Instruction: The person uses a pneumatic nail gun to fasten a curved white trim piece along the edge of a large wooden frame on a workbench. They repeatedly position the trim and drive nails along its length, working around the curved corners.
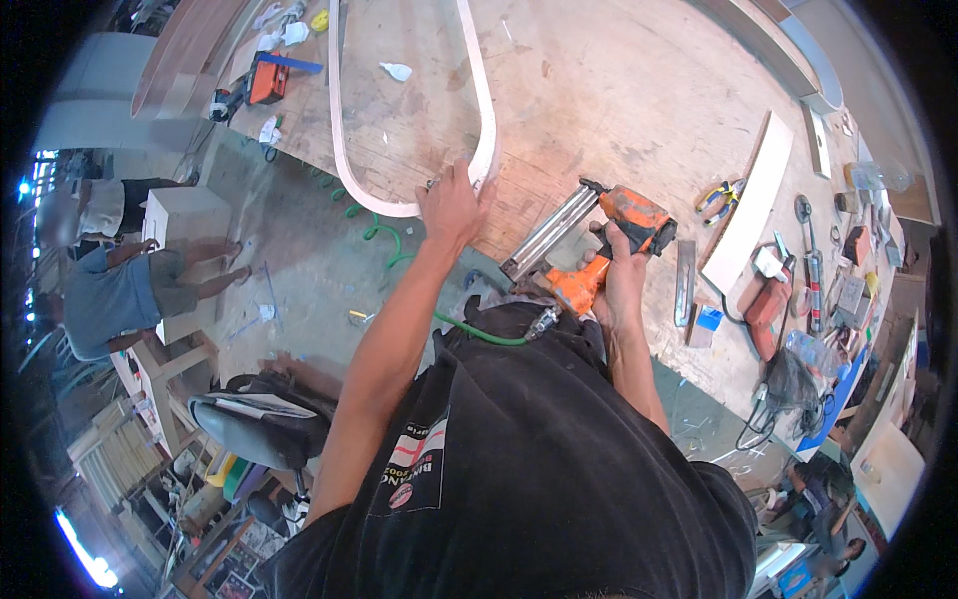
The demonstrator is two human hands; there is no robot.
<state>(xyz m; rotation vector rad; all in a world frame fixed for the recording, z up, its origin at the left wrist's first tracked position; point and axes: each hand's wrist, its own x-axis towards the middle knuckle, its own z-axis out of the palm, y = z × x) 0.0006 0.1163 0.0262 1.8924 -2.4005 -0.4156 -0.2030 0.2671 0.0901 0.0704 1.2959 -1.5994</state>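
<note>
In my right hand (pixel 624 275) is an orange and black pneumatic nail gun (pixel 579 288), my fingers wrapped round its handle. Its long grey magazine points up and to the left, and a green air hose (pixel 477 332) joins a metal fitting near my shirt. My left hand (pixel 456 208) grips a pale U-shaped wooden frame (pixel 344 160) at its curved near end. The frame lies on the wooden worktable (pixel 579 90), its bend at the near edge and its two sides running away from me. My left fingertips are partly hidden behind the hand.
Right of the nail gun lie yellow-handled pliers (pixel 720 200), a white board (pixel 748 205), a metal strip (pixel 685 283) and a red power tool (pixel 770 311). A small white bottle (pixel 396 71) lies inside the frame. Two people (pixel 115 290) stand at the left; a chair (pixel 261 424) is behind my left arm.
</note>
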